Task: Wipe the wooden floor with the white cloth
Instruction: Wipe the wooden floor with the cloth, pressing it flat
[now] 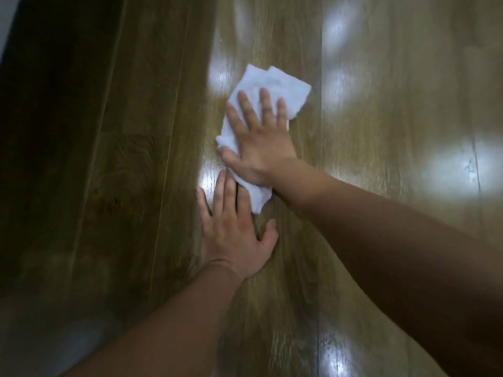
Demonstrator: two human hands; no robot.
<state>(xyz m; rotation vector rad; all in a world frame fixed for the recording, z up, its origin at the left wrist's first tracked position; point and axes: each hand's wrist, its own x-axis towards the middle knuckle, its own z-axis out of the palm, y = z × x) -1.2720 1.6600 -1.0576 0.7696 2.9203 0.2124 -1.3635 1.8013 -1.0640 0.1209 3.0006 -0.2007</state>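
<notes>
Head view, white cloth [283,83] beneath right fingers [248,106], seemingly touching left fingers [243,198]

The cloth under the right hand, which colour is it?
White; the cloth shows best in the head view, against the brown floor.

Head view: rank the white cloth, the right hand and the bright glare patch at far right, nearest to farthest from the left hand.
From the left hand:
1. white cloth: its near end lies beside the fingertips.
2. right hand: just ahead, pressing flat on the cloth.
3. glare patch: far right on the wooden floor.
</notes>
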